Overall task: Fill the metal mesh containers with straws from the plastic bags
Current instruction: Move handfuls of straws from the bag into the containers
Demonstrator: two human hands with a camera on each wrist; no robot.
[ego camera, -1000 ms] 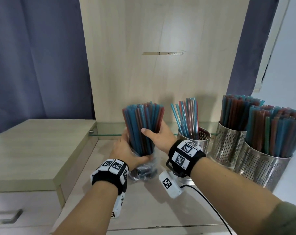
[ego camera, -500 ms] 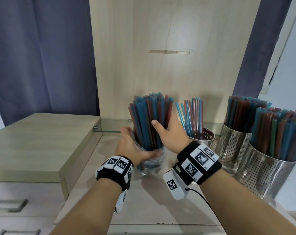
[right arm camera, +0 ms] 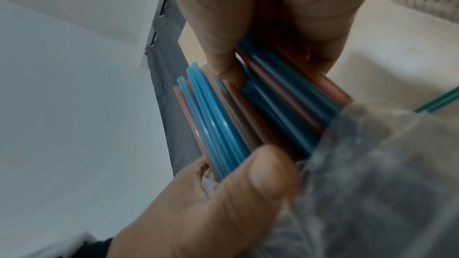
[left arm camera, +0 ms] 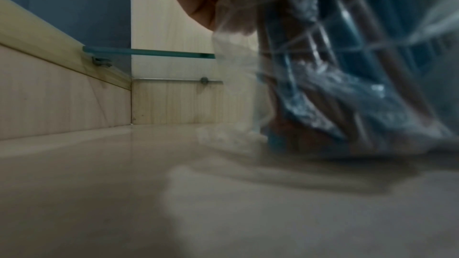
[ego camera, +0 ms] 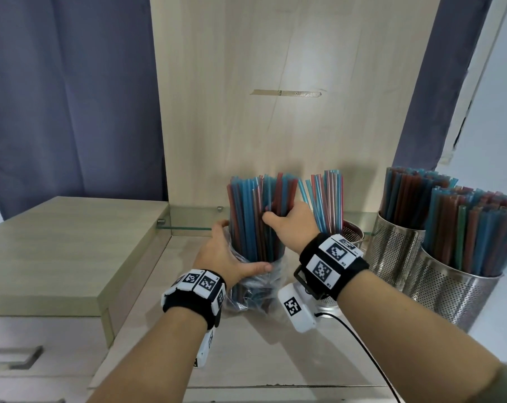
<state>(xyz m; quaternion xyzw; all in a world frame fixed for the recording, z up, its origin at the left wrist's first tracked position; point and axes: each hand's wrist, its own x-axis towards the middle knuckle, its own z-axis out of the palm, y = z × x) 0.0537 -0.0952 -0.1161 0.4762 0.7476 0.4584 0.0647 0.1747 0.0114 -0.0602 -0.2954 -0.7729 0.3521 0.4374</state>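
Observation:
A thick bundle of blue and red straws (ego camera: 258, 216) stands upright in a crumpled clear plastic bag (ego camera: 250, 292) on the wooden counter. My left hand (ego camera: 231, 254) wraps round the bag and the lower straws. My right hand (ego camera: 287, 225) grips part of the bundle higher up; its thumb (right arm camera: 226, 62) digs in between straws (right arm camera: 248, 109). Behind my right wrist a mesh container (ego camera: 352, 232) holds a thin bunch of straws (ego camera: 326, 205). The bag's bottom (left arm camera: 347, 109) rests on the counter in the left wrist view.
Two mesh containers (ego camera: 394, 254) (ego camera: 453, 298) packed with straws stand at the right. A raised wooden cabinet top (ego camera: 57, 251) lies at the left. A low glass shelf (ego camera: 194, 221) runs along the wooden back panel. A black cable (ego camera: 359, 341) trails from my right wrist.
The right hand's thumb has pushed deeper into the bundle, splitting off part of the straws. Both hands stay on the bag and straws; my head has tilted slightly.

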